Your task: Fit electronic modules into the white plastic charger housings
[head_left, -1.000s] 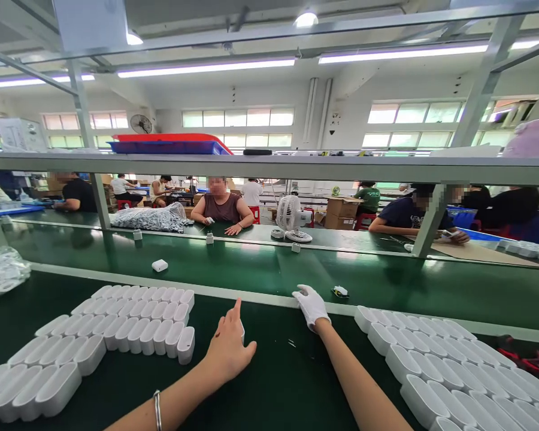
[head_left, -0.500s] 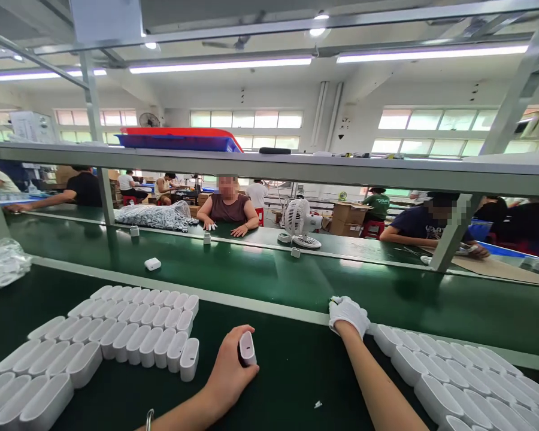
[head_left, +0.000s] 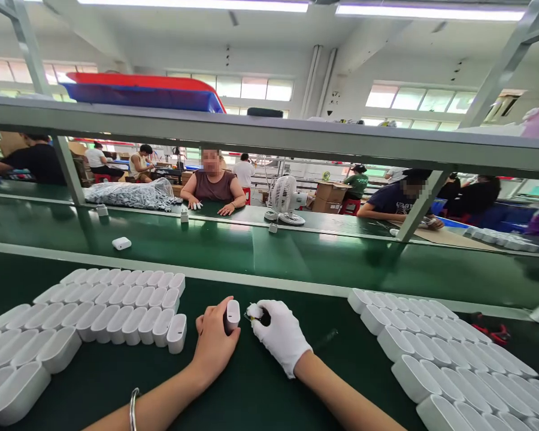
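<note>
My bare left hand (head_left: 214, 340) is closed around a white oval plastic housing (head_left: 233, 313), its small slotted end facing up. Just to the right, my right hand (head_left: 279, 335) in a white glove pinches a small part with white and yellowish bits (head_left: 252, 312); its exact kind is too small to make out. A narrow gap separates the part from the housing. Left of my hands, several rows of white oval housings (head_left: 103, 323) stand close together. More such housings (head_left: 431, 353) are lined up in rows on the right.
Beyond a pale strip runs a green belt (head_left: 233, 254) bearing a white housing (head_left: 121, 243) and white adapter-like blocks (head_left: 184, 216). A shelf beam (head_left: 251, 134) crosses above it. A co-worker (head_left: 213, 185) sits opposite, near a white fan (head_left: 285, 200). Red-handled tools (head_left: 494, 332) lie at right.
My right hand has come left and nearer from the pale strip, carrying the small part beside the housing. My left hand still grips the housing. The camera view has tilted down and shifted right.
</note>
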{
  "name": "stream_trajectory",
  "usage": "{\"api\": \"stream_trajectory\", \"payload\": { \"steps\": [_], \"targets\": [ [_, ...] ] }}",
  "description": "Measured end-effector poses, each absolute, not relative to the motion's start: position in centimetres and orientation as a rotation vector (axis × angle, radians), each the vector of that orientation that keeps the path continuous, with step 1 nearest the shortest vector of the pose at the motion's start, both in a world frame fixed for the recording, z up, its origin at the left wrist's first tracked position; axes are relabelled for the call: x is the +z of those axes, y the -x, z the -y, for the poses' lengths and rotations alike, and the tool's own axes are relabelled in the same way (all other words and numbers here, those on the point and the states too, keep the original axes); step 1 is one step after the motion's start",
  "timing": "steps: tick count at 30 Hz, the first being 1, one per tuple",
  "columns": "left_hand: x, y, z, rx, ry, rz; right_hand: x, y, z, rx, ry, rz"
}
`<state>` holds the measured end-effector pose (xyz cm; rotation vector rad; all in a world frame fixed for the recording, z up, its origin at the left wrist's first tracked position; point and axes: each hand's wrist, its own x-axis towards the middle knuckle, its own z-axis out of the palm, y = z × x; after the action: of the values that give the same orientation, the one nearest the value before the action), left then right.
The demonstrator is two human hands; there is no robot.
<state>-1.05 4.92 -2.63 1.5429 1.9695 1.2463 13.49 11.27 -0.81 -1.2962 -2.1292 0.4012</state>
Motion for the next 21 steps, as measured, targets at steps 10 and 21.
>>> {"api": "stream_trajectory", "payload": {
  "steps": [10, 21],
  "targets": [
    [-2.3, 1.2, -5.0, 1.301, -1.640, -1.912, -1.3, -13.8, -10.6, 0.109, 1.088, 2.049],
    [-2.0, 1.3, -4.9, 1.458, -1.810, -1.716, -1.4, -13.7, -9.6, 0.014, 0.517, 1.966]
  ]
}}
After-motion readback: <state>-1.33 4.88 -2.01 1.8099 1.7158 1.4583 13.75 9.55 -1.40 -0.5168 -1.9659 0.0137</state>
